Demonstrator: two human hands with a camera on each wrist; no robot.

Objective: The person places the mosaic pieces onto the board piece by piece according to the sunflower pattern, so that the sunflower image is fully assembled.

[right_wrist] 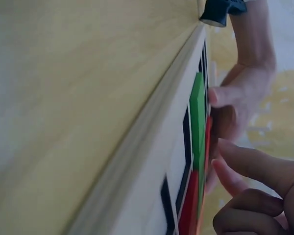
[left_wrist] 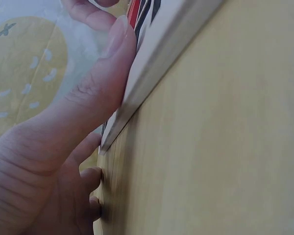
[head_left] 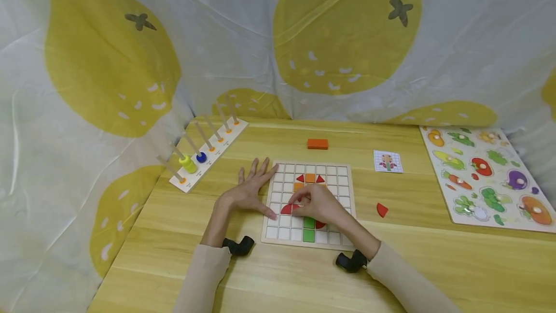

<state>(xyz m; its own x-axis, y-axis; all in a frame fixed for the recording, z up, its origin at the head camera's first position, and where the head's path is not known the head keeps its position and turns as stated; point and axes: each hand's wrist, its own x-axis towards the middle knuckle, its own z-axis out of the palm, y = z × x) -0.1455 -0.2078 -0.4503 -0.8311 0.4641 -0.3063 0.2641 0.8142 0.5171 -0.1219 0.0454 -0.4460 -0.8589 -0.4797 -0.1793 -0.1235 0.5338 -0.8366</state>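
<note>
A square wooden grid board point(head_left: 284, 244) lies on the table with flat coloured pieces on it. My left hand point(head_left: 249, 188) is spread at its left side, thumb over the edge and index finger near the far corner. In the left wrist view the thumb point(left_wrist: 95, 81) touches the board's rim. Over the middle, my right hand point(head_left: 319, 204) has thumb and index finger at a red quarter-circle piece point(head_left: 295, 206), seemingly pinching it. Green squares point(head_left: 309, 235) run down the board's near part, and an orange square point(head_left: 310, 177) lies between two red triangles. The hand partly hides other pieces.
A loose red quarter-circle point(head_left: 382, 210) lies right of the board, below a pattern card point(head_left: 388, 162). An orange block point(head_left: 317, 144) sits behind. At left stands a peg rack point(head_left: 208, 155) with yellow and blue rings; at far right lies a vegetable puzzle board point(head_left: 465, 190).
</note>
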